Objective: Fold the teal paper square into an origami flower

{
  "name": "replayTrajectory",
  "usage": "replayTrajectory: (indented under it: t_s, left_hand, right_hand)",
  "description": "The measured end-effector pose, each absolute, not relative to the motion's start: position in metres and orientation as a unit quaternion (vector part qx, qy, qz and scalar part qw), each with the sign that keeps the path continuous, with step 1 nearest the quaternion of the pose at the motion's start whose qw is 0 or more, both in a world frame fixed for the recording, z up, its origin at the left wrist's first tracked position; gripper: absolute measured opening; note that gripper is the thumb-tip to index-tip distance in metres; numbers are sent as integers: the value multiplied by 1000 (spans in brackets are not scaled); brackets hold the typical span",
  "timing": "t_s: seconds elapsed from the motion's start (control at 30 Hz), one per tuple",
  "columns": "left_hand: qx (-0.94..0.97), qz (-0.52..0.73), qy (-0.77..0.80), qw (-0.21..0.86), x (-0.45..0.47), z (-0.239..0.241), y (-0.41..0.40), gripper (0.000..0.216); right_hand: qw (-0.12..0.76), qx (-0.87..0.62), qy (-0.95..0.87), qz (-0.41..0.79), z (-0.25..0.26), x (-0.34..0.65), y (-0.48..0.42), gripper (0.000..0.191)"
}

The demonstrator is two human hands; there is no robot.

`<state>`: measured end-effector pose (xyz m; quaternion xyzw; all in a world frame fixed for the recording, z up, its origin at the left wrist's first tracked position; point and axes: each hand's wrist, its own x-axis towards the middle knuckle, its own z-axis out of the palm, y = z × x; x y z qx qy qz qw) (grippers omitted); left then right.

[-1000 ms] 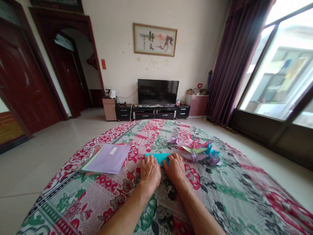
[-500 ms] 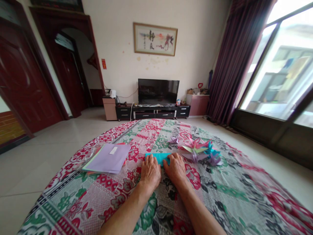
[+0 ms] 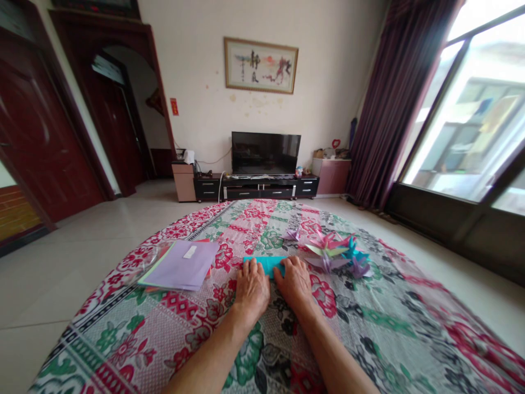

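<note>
A folded strip of turquoise paper [image 3: 270,266] lies on the cloth-covered table in front of me. My left hand [image 3: 252,284] is closed over its left end, fingertips pressing on the top. My right hand [image 3: 294,279] grips the right end with bent fingers, its thumb near the paper's middle. Part of the paper is hidden beneath both hands. To the right of my right hand sits a group of folded paper cranes: a pink one [image 3: 327,239], a turquoise one [image 3: 356,251] and purple ones [image 3: 328,264]. Another small purple crane [image 3: 292,235] stands farther back.
A stack of coloured paper sheets [image 3: 180,265], purple on top with a small white label, lies at left beside clear plastic wrapping. Floral cloth [image 3: 262,219] covers the rounded table. Beyond it stand a television [image 3: 266,153] and a low black cabinet [image 3: 244,193].
</note>
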<state>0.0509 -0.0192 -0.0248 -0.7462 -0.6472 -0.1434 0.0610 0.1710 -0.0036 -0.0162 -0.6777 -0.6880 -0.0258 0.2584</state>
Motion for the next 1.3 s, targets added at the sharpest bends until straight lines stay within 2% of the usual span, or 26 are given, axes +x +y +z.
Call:
replayTrajectory:
  t_s: [0.43,0.63,0.77,0.83,1.03,1.3]
  left_hand:
    - [-740,-157,-651,60,53,-31,-16,42]
    - [-762,-167,-625,35,40,-18,-11,35]
    - [-763,-190,-615,51,31,-15,-9,26]
    - [-758,-193,-620,55,30,-16,-9,25]
    - [-747,-208,-630,50,30,-23,-7,29]
    - [-748,-223,-623,51,29,-24,-7,32]
  right_hand:
    - [253,-678,-689,-27,-20,173,0,27]
    - [241,-684,-687,-47,-17,170,-2,27]
    - [199,-642,-736,-76,-12,164,-3,19]
    - [176,-641,-745,-58,-13,161,-4,23]
    - [246,-671,-699,-22,-21,158,-13,23]
    - [259,-714,-651,0,-20,167,-17,22]
